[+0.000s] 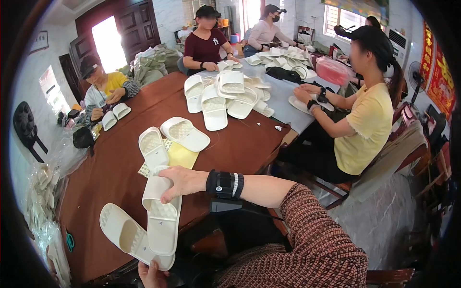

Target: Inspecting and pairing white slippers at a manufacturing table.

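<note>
My right hand point(183, 183) is closed around the strap end of a cream slide slipper point(162, 229), its thumb on the strap and its other fingers mostly hidden. At the lower edge, my left hand point(151, 275) pinches the heel of a second cream slipper point(116, 224), thumb on top. The first slipper partly overlaps the second, and both are over the near edge of the brown-covered table point(89, 192). Just beyond, two more slippers, one upright point(153, 146) and one tilted point(186, 133), lie by a yellow sheet point(186, 154) and a sticker sheet point(144, 169).
A pile of cream slippers point(214, 108) covers the table's far middle. A co-worker in yellow point(365, 129) sits at the right; others work across and at the left. Clear plastic bags point(43, 197) hang along the left edge. A green-handled tool point(70, 242) lies nearby.
</note>
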Demonstrator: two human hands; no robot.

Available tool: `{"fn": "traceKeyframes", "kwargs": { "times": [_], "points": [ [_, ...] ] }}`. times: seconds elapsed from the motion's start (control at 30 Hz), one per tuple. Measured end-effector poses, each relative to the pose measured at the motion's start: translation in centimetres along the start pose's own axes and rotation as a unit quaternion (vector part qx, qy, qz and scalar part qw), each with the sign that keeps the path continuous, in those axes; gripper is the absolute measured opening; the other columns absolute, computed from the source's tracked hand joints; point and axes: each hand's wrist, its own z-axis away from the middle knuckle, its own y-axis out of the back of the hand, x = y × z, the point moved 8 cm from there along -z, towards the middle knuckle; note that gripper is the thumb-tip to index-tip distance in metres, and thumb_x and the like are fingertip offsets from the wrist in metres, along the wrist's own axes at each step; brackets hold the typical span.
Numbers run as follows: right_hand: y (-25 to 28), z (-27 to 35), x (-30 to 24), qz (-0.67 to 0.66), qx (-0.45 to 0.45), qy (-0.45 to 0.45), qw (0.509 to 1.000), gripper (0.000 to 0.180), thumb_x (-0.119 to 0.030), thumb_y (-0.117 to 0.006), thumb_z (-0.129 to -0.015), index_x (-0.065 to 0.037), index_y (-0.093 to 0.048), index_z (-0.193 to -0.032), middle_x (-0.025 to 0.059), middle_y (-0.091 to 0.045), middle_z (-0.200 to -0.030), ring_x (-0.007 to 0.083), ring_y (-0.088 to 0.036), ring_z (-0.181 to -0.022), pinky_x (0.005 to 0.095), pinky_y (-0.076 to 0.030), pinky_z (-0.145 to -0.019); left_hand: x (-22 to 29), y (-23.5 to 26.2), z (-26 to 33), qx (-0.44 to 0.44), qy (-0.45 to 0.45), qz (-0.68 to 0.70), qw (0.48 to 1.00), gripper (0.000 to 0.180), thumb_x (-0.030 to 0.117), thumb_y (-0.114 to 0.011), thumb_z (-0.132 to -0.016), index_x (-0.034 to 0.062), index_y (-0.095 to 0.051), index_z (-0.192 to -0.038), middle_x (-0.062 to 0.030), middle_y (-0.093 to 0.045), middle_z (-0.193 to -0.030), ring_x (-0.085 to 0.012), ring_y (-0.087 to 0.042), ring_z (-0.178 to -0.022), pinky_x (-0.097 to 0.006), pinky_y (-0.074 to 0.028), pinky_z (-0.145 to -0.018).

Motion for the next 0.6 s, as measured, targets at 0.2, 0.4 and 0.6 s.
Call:
{"fn": "traceKeyframes", "kwargs": {
  "times": [0.2,0.4,0.6],
  "points": [
    [2.0,1.8,1.3,-0.067,0.073,-0.027,0.995,0.042,-0.032,-0.076,-0.071,0.006,-0.066,-0.086,0.0160,-0.065,-0.079,0.0216,-0.063,-0.070,0.0336,-0.051,-0.064,0.4,-1.4,0.3,-0.005,0.003,-0.003,1.000,0.025,0.009,-0.059,-0.094,0.0020,-0.055,-0.118,-0.0064,-0.066,-0.092,-0.0109,-0.059,-0.065,-0.021,-0.045,-0.053],
    [2.9,4.4,3.2,-0.220,0.109,-0.097,0.965,0.037,-0.028,-0.072,-0.077,0.005,-0.065,-0.090,0.0105,-0.062,-0.075,0.0125,-0.055,-0.052,0.0268,-0.045,-0.044,1.0,-1.8,0.1,-0.037,-0.044,-0.008,0.998,0.026,0.008,-0.059,-0.093,0.0023,-0.054,-0.119,-0.0072,-0.065,-0.098,-0.0122,-0.058,-0.068,-0.023,-0.045,-0.055],
    [2.6,6.3,4.5,-0.326,0.150,-0.150,0.921,0.025,-0.023,-0.069,-0.087,0.001,-0.063,-0.093,0.0026,-0.061,-0.080,0.0073,-0.055,-0.062,0.0218,-0.045,-0.048,1.8,-2.1,-0.5,-0.026,-0.093,-0.085,0.992,0.037,0.009,-0.061,-0.093,0.0019,-0.050,-0.128,-0.0099,-0.063,-0.110,-0.0154,-0.059,-0.081,-0.026,-0.047,-0.063]
  ]
}}
